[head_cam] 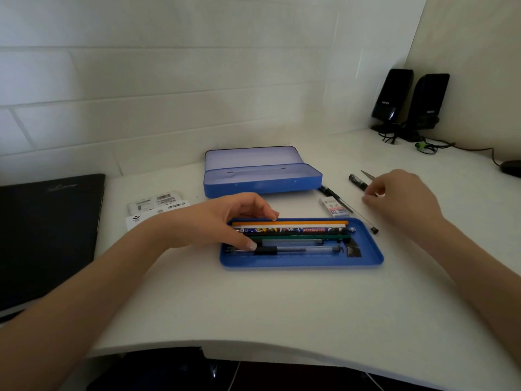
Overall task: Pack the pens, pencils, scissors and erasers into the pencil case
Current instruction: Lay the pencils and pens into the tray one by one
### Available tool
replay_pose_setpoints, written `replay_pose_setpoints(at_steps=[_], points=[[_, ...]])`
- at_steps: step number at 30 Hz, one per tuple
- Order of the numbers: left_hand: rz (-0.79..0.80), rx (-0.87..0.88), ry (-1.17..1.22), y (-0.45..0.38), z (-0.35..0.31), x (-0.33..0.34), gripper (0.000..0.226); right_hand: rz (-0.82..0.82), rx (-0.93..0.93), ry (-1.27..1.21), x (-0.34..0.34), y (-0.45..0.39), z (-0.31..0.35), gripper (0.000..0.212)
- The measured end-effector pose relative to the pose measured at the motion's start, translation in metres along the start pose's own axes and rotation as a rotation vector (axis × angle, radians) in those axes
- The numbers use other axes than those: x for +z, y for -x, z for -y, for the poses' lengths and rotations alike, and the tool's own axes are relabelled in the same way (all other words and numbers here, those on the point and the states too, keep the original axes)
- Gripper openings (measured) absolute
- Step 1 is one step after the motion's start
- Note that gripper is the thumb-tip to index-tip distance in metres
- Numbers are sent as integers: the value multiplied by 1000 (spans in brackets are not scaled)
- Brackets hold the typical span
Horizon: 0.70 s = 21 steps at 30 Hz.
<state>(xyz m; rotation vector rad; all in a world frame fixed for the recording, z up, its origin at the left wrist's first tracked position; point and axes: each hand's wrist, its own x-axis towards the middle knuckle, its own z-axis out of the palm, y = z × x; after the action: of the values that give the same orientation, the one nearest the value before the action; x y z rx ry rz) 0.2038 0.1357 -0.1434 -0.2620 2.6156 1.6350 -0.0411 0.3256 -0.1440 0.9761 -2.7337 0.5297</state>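
Nearest, blue inner tray (366,262) already loaded: yellow pencil (290,222), patterned pencil (296,230), green pencil (296,237), two clear pens (290,250). Left hand (222,221) curled over tray's left end, thumb pressing the pens. Beyond, still loose: 2B eraser (335,207), black pen (342,203). Right hand (400,197) pinching second black pen (356,181); scissors tip (368,174) just behind. Farthest, open pencil case (262,184), empty. Roughly half packed.
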Motion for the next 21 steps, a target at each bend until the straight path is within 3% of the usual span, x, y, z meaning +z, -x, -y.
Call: replay_pose_setpoints(at_steps=[4,10,15,18,21], points=[[14,13,6,0,-1,0,48,4,37,84,3,-1,-2,31],[40,33,8,4,-2,-3,49,4,-22,52,6,0,-2,23],[51,24,5,4,-2,-4,49,-71,-192,-304,-6,10,14,17],[56,7,0,3,-1,-5,48,116,-429,-603,-24,33,36,19],[51,-17,-7,2,-1,-6,43,289,-640,-700,-32,56,56,21]])
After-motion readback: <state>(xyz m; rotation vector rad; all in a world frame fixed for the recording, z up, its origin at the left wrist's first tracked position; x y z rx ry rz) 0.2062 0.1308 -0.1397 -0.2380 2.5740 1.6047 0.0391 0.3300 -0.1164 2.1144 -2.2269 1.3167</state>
